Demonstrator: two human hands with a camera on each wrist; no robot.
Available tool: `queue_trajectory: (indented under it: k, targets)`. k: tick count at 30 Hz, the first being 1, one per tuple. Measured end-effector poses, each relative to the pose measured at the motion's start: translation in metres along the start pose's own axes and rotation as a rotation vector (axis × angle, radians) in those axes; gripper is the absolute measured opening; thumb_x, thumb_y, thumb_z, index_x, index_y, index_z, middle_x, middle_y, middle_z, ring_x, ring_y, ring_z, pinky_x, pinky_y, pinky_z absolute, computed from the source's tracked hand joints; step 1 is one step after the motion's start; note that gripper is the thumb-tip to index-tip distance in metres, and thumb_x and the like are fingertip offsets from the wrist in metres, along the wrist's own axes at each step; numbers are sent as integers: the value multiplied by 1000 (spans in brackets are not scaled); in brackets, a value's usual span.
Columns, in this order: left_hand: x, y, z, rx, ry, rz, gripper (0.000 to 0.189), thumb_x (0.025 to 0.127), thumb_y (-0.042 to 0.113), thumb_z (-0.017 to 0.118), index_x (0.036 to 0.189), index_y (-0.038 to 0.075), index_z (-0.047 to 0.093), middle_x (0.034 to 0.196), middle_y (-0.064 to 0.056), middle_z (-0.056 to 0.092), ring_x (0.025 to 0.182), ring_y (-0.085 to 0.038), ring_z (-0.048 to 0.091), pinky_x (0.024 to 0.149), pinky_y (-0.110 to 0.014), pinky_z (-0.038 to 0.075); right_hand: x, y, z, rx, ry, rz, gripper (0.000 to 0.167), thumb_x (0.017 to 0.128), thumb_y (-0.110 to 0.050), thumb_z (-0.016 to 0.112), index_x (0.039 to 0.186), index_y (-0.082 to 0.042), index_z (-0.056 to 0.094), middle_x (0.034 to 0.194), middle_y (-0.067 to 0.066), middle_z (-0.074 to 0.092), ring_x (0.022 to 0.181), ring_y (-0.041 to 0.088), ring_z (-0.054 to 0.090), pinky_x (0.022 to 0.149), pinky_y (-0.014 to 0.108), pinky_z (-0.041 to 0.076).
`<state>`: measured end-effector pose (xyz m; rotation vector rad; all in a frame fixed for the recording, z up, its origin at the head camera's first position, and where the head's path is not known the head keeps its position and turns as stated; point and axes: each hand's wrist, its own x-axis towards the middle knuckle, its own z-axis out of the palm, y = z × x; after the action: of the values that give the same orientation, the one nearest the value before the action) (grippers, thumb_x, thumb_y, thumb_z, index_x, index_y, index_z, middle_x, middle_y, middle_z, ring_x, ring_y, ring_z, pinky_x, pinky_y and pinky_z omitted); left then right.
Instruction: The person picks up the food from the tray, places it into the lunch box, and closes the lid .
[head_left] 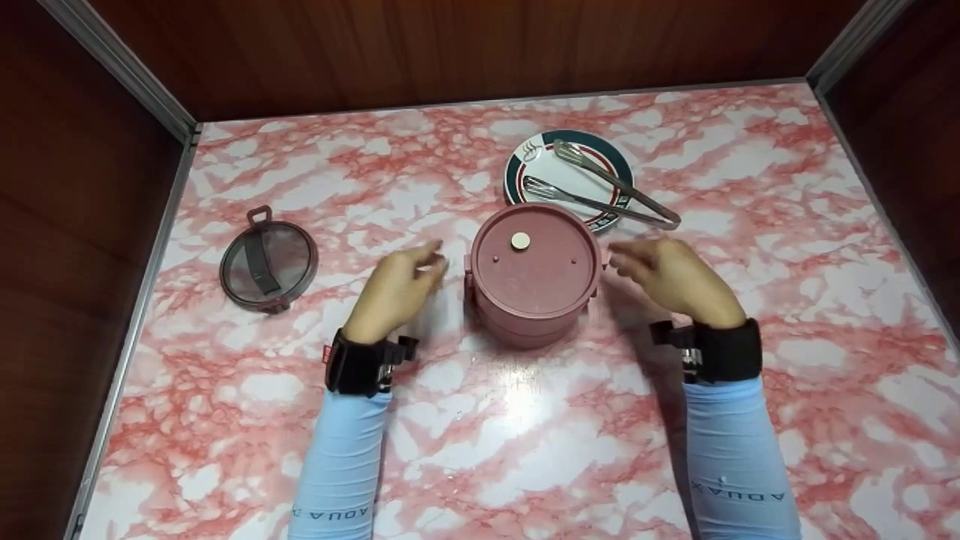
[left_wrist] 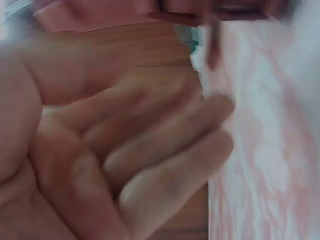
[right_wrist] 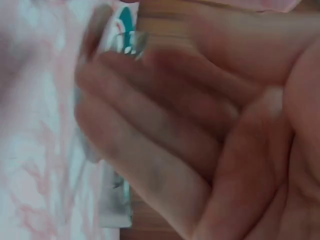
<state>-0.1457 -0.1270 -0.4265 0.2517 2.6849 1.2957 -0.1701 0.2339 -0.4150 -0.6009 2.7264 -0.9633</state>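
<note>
A pink round pot-like container (head_left: 536,277) with a flat lid and a small cream knob (head_left: 520,241) stands upright mid-table in the head view. My left hand (head_left: 397,289) is a little left of it, fingers loosely bent and holding nothing. On the other side my right hand (head_left: 667,277) has its fingertips right by the container's side handle, with nothing in its palm. Both wrist views show relaxed, slightly bent fingers, blurred. The container's pink side (left_wrist: 100,15) crosses the top of the left wrist view.
Behind the container lies a plate (head_left: 577,169) with a green rim, partly hidden by it. Metal tongs (head_left: 615,184) rest across the plate. A round glass lid (head_left: 268,264) with a dark strap-like handle lies at the left. Brown panels (head_left: 465,52) wall the marbled table.
</note>
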Motion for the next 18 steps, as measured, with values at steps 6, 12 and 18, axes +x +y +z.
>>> queue_trajectory:
  k: [6,12,18]
  targets:
    - [-5,20,7,-98,34,-30,70,100,57,47,143,2,51,88,-17,69,58,-14,52,63,-38,53,3,-19,3,241,45,121,56,105,-45,41,117,1,70,106,22,71,93,38,69,80,46,58]
    - [-5,28,18,-71,25,-2,61,97,63,44,116,12,74,103,-5,72,92,-15,64,89,-36,52,3,-29,8,257,18,143,58,104,-48,42,110,1,73,103,18,72,89,33,71,77,44,59]
    - [-5,28,20,-98,26,-33,59,94,68,45,113,22,76,96,7,72,91,-10,64,85,-33,51,5,-31,9,258,-24,167,63,100,-58,42,121,-6,71,111,12,71,90,27,71,80,45,58]
